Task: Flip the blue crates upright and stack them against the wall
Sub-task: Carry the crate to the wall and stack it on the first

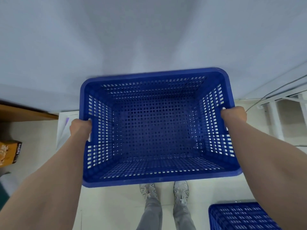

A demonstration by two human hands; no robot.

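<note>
A blue perforated crate (156, 130) is upright in front of me, its open top facing up, its far rim close to the pale wall (149, 39). My left hand (80, 128) grips the handle slot in its left side. My right hand (234, 115) grips the handle slot in its right side. Whether the crate rests on something below or hangs in the air is hidden by the crate itself. A second blue crate (244, 216) lies at the bottom right on the floor, bottom side up.
My feet in grey shoes (164, 191) stand on the light tiled floor just behind the held crate. A wooden edge (25, 112) and an orange box (10, 151) are at the left. White frames and a cable (274, 92) stand at the right.
</note>
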